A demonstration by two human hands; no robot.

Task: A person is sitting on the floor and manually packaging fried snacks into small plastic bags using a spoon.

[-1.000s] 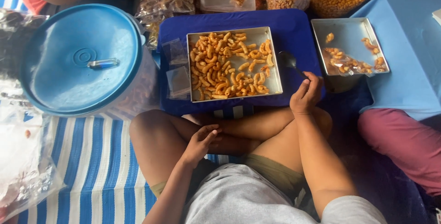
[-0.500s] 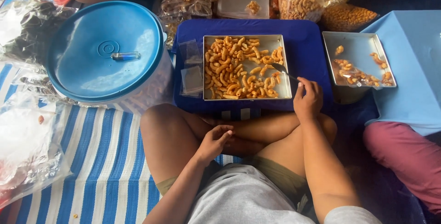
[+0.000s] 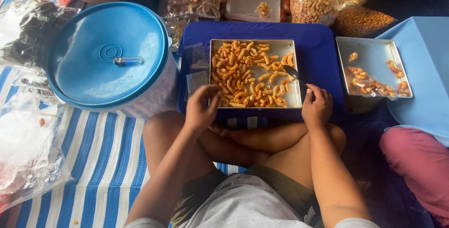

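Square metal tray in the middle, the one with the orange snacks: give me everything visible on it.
The square metal tray is shallow, silvery, with low upright walls. It lies flat on a dark blue board in front of the person's crossed legs. Orange curled snack pieces cover most of its floor in a loose layer; the upper right corner is bare. A dark spoon held by the right hand dips in over the right wall. The left hand is at the lower left corner, beside small clear plastic bags.
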